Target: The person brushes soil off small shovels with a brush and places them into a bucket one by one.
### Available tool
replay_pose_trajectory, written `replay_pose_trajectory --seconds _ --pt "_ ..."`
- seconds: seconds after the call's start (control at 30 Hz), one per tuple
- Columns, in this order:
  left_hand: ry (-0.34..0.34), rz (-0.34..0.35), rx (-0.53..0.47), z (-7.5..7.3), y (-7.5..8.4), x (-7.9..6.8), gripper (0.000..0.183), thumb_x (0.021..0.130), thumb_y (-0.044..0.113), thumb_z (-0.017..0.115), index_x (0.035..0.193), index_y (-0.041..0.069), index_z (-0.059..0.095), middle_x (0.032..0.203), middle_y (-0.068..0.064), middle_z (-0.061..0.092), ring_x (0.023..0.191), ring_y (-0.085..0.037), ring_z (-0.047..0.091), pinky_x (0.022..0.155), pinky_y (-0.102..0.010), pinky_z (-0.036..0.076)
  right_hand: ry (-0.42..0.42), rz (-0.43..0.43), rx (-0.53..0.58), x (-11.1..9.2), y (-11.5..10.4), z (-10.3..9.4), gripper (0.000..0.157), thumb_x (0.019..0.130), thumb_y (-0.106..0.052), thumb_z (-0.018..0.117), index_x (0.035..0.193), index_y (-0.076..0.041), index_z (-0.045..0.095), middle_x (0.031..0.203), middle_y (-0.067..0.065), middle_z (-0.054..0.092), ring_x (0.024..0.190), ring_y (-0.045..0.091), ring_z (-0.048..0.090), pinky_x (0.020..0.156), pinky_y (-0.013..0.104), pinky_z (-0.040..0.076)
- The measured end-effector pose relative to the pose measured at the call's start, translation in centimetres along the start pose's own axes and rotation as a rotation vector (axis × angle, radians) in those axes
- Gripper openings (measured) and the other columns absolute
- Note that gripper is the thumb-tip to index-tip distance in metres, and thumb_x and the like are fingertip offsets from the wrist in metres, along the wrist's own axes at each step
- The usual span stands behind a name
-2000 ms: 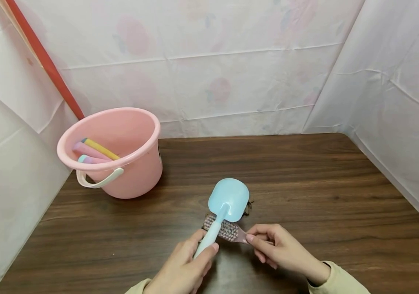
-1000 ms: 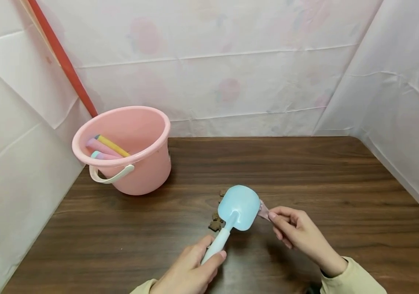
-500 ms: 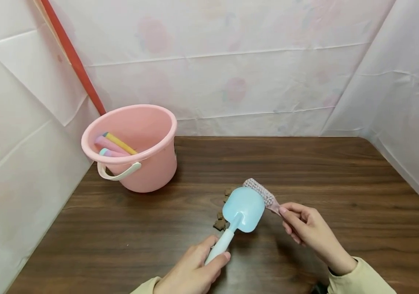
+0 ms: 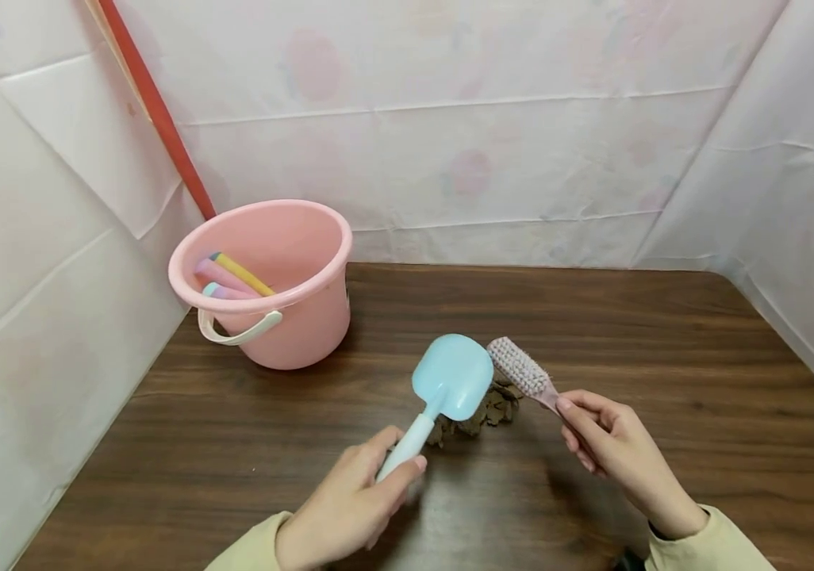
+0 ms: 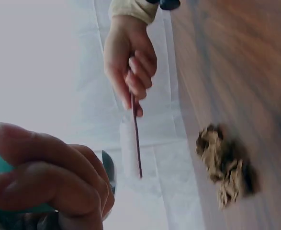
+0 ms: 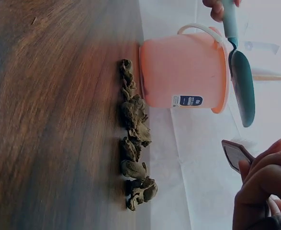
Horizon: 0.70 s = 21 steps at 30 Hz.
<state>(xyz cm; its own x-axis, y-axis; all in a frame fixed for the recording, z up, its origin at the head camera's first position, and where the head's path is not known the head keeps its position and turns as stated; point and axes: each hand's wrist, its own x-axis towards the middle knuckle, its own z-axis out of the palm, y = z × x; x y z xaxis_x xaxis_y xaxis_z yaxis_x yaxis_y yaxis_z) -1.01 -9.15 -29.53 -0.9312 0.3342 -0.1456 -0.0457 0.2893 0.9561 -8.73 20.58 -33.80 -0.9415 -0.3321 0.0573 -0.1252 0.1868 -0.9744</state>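
My left hand (image 4: 350, 492) grips the pale handle of a small light-blue shovel (image 4: 453, 373), its rounded blade tilted over the tabletop. In my right hand (image 4: 614, 444) a pinkish scrub brush (image 4: 521, 366) is pinched by its handle, bristles facing up, its tip close to the blade's right edge. Under and beside the two tools lie several crumpled brown pieces (image 4: 496, 406), partly hidden by the blade in the head view. The right wrist view shows these brown pieces (image 6: 135, 120) in a row on the wood, with brush and shovel held above the table.
A pink bucket (image 4: 307, 333) with a white handle stands at the back left, with several pastel and yellow tubes (image 4: 236, 277) inside. Behind it leans a red pole (image 4: 164, 119). Printed white sheets (image 4: 521, 182) enclose the dark wooden table (image 4: 664, 357).
The brush has come out from beneath the shovel to its right side. The shovel has shifted back up and left, uncovering brown pieces. The head view has turned left.
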Motion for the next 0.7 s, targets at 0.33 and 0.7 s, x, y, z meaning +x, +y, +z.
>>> replay_pose_trajectory --seconds 0.33,0.7 --pt "0.204 0.028 0.272 -3.5 1.8 0.0 0.018 0.094 0.029 0.059 0.097 0.011 0.058 0.056 0.005 0.04 0.04 -0.003 0.036 0.037 -0.022 0.033 -0.018 -0.017 0.006 0.1 0.0 0.2 0.022 0.102 -0.02 0.045 0.096 -0.004 0.059 0.061 -0.004 0.05 0.041 0.005 0.039 0.03 0.03 0.032" --pt "0.367 0.184 0.659 -8.7 6.3 -0.6 0.014 0.092 0.03 0.062 0.094 0.016 0.06 0.063 0.005 0.046 0.054 -0.007 0.042 0.052 -0.025 0.037 -0.014 -0.015 0.004 -0.1 0.0 0.2 0.021 0.102 -0.02 0.046 0.096 -0.004 0.059 0.061 -0.004 0.05 0.042 0.006 0.04 0.031 0.032 0.031"
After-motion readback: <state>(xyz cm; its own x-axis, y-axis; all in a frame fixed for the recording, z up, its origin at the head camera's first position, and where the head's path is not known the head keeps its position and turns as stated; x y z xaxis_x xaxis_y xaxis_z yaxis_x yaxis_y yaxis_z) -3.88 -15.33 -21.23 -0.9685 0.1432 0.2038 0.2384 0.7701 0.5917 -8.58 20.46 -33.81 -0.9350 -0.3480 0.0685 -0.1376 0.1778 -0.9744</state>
